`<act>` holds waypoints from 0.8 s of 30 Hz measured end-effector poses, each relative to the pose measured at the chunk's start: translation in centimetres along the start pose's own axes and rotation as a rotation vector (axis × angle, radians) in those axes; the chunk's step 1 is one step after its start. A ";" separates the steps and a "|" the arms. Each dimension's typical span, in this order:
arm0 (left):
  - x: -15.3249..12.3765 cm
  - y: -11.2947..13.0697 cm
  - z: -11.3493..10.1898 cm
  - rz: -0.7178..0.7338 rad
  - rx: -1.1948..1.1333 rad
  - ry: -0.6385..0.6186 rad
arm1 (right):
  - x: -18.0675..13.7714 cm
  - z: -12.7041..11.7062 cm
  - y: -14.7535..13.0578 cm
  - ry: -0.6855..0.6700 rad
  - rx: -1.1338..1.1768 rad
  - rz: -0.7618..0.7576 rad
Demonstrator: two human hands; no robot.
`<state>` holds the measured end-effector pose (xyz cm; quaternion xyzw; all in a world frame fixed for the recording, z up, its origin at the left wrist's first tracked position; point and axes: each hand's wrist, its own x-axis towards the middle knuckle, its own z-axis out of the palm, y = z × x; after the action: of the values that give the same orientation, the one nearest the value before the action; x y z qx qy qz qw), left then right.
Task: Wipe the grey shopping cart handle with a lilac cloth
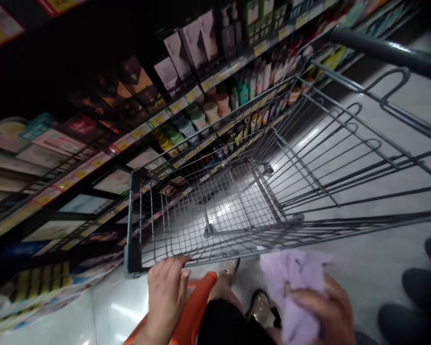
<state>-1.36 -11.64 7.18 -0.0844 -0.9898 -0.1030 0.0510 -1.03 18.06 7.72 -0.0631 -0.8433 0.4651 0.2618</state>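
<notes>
My left hand rests on the near rim of a grey wire shopping cart, its fingers curled over the edge. At the bottom right, my right hand is closed on a crumpled lilac cloth, held just outside the cart's near side. The cart's basket has nothing in it. Its dark push handle runs across the top right. Below the hands I see an orange garment and shoes on the floor.
Store shelves with boxes, jars and bottles line the left side, with yellow price tags along their edges. The floor is pale glossy tile. Dark shoes of other people stand at the right edge.
</notes>
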 end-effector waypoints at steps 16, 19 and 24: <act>-10.2 1.6 3.7 -0.282 -0.085 0.127 | 9.5 7.9 -8.1 -0.794 -0.433 -0.285; -16.7 -1.0 9.1 -0.560 -0.035 -0.236 | 9.1 10.1 -9.5 -1.023 -0.366 -0.378; -20.9 -5.3 14.7 -0.817 0.034 -0.965 | 11.3 10.7 -9.0 -0.989 -0.647 -0.231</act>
<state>16.96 -16.91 -10.68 0.2644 -0.8551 -0.0486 -0.4433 -14.82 8.91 14.81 0.1762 -0.9652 0.1275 -0.1451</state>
